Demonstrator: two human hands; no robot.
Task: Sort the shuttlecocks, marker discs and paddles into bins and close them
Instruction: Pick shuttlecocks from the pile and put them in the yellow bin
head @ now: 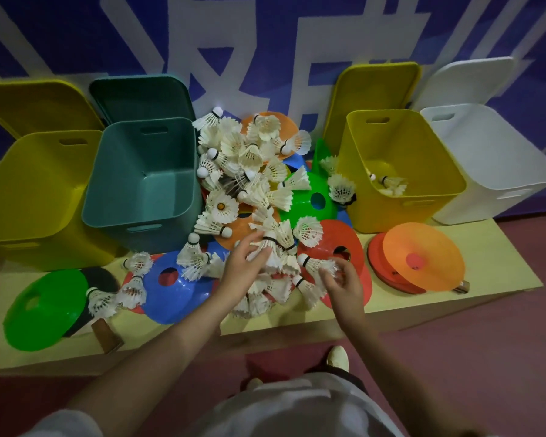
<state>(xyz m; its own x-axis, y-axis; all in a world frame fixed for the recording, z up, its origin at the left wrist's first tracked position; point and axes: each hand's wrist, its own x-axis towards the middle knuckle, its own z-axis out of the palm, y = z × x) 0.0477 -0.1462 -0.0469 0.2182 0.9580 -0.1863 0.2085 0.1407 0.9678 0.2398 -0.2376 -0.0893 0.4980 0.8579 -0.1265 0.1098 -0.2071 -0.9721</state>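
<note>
A heap of white shuttlecocks [234, 171] covers coloured marker discs in the middle of a low bench [486, 294]. My left hand [245, 269] reaches into the heap and grips a shuttlecock [270, 244] by its feathers. My right hand [344, 279] pinches another shuttlecock [316, 263] just to the right. Discs lie around: green [44, 307], blue [174, 285], red [338, 244], orange [423, 257]. A dark paddle [103, 279] lies partly under the green disc at the left. The yellow bin [401, 171] at the right holds a few shuttlecocks.
Open bins stand at the back: yellow [35, 197], teal [142, 175], the yellow one at right, white [486, 162]. Their lids lean against the blue wall behind them. A second paddle's handle [460, 287] shows under the orange and red discs. My shoes stand on red floor.
</note>
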